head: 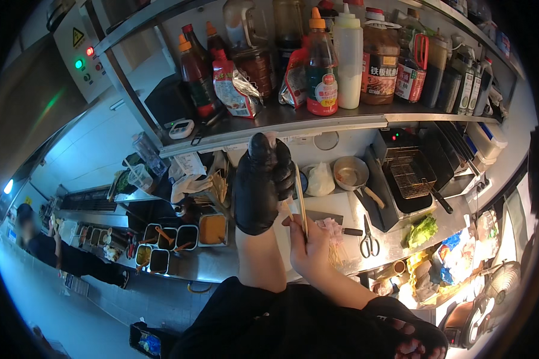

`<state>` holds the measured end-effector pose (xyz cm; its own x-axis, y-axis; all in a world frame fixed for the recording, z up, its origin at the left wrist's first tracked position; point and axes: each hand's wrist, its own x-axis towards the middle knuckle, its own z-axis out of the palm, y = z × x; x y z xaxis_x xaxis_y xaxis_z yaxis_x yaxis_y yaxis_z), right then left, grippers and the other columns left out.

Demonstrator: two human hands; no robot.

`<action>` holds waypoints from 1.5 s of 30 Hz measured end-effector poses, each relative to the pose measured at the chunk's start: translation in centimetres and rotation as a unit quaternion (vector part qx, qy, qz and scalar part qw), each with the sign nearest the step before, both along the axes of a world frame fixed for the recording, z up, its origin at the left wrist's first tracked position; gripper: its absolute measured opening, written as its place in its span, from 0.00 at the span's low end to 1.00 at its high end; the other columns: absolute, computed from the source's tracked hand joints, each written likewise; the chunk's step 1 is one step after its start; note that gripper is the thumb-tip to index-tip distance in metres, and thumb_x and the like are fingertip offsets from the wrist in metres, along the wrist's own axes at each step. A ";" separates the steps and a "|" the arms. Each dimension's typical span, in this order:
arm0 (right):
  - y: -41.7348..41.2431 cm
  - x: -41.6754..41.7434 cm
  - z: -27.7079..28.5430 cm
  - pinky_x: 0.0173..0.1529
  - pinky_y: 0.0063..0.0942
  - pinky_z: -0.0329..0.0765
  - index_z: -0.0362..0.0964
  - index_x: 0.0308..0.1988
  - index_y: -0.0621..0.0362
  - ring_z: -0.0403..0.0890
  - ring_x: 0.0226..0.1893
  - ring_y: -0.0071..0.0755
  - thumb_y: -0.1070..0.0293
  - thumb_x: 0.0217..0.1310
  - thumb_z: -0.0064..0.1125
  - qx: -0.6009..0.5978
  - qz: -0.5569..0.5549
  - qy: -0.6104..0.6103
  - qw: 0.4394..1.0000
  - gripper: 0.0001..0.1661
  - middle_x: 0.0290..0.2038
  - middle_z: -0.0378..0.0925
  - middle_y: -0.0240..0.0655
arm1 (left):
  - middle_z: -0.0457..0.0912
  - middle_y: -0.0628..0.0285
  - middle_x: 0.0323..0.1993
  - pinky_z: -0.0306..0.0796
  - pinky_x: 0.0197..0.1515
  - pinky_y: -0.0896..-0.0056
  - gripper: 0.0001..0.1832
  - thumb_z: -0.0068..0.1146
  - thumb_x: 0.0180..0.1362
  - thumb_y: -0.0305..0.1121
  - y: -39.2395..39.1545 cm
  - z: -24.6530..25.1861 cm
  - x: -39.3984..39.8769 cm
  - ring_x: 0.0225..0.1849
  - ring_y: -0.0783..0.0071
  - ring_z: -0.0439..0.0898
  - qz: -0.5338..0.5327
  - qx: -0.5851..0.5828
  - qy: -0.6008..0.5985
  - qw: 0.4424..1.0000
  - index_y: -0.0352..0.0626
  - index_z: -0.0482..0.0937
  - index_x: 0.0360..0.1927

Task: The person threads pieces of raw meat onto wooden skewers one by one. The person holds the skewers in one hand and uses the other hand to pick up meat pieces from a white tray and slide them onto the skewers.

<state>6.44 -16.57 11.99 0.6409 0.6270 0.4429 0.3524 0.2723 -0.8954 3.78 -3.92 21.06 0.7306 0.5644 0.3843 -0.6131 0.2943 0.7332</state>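
Observation:
My left hand [265, 188], in a black glove, is raised over the worktop and closed around a pale pink piece of what looks like raw meat [285, 206]. Most of that piece is hidden by the glove. Bare and just right of it, my right hand [312, 251] grips thin bamboo skewers [301, 197] that point upward beside the glove. Whether a skewer tip enters the meat cannot be seen. Behind my right hand, skewered pink meat pieces [331, 228] lie on a white cutting board [341, 204]. A knife [352, 232] with a black handle lies there too.
Black-handled scissors [369, 244] and lettuce [422, 231] lie rightward, before a deep fryer [411, 175]. A saucepan [351, 172] stands behind the board. Sauce tubs [213, 229] sit left. A bottle-laden shelf [274, 130] crosses above. Another person [49, 242] stands far left.

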 end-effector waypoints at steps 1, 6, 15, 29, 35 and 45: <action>0.1 0.1 0.1 0.21 0.18 0.58 0.73 0.37 0.63 0.63 0.16 0.14 0.78 0.64 0.46 0.005 -0.004 -0.003 1.000 0.07 0.15 0.63 0.26 | 0.67 0.67 0.15 0.50 0.12 0.81 0.25 0.45 0.65 0.56 -0.8 0.4 0.2 0.11 0.81 0.59 0.040 0.008 0.008 0.999 0.41 0.73 0.30; 0.8 0.5 1.3 0.21 0.23 0.67 0.73 0.38 0.63 0.74 0.16 0.27 0.79 0.61 0.50 0.020 -0.037 -0.010 0.999 0.06 0.16 0.70 0.38 | 0.63 0.74 0.15 0.51 0.16 0.82 0.21 0.48 0.63 0.56 -2.9 0.2 1.5 0.13 0.85 0.59 0.141 -0.035 0.075 0.987 0.49 0.71 0.29; 0.7 1.4 -0.3 0.22 0.20 0.62 0.71 0.39 0.64 0.67 0.17 0.21 0.77 0.64 0.47 0.017 0.007 0.022 1.000 0.06 0.17 0.67 0.31 | 0.65 0.75 0.17 0.53 0.17 0.84 0.17 0.50 0.65 0.50 -3.0 -1.0 1.4 0.15 0.87 0.60 0.102 0.006 0.046 0.994 0.47 0.74 0.43; 0.1 1.4 -3.0 0.22 0.12 0.53 0.71 0.41 0.64 0.58 0.17 0.10 0.73 0.69 0.44 0.010 0.107 0.115 0.988 0.09 0.17 0.61 0.19 | 0.68 0.73 0.23 0.59 0.25 0.82 0.15 0.49 0.67 0.44 -2.8 -2.2 1.2 0.23 0.86 0.63 0.269 0.208 0.104 0.935 0.43 0.71 0.34; 0.6 1.9 -3.8 0.24 0.15 0.58 0.71 0.42 0.65 0.61 0.19 0.13 0.74 0.69 0.43 0.012 0.123 0.133 0.983 0.09 0.19 0.63 0.23 | 0.67 0.72 0.22 0.57 0.23 0.84 0.13 0.49 0.67 0.43 -1.6 -3.9 1.6 0.22 0.86 0.63 0.133 0.051 0.100 0.985 0.44 0.71 0.35; -4.2 7.4 -17.7 0.21 0.17 0.51 0.68 0.40 0.63 0.54 0.16 0.13 0.68 0.71 0.40 -0.005 0.079 0.249 0.965 0.11 0.18 0.57 0.21 | 0.80 0.51 0.45 0.74 0.47 0.61 0.23 0.36 0.69 0.46 11.6 -25.3 -0.5 0.43 0.58 0.80 0.222 0.388 0.305 0.840 0.40 0.73 0.54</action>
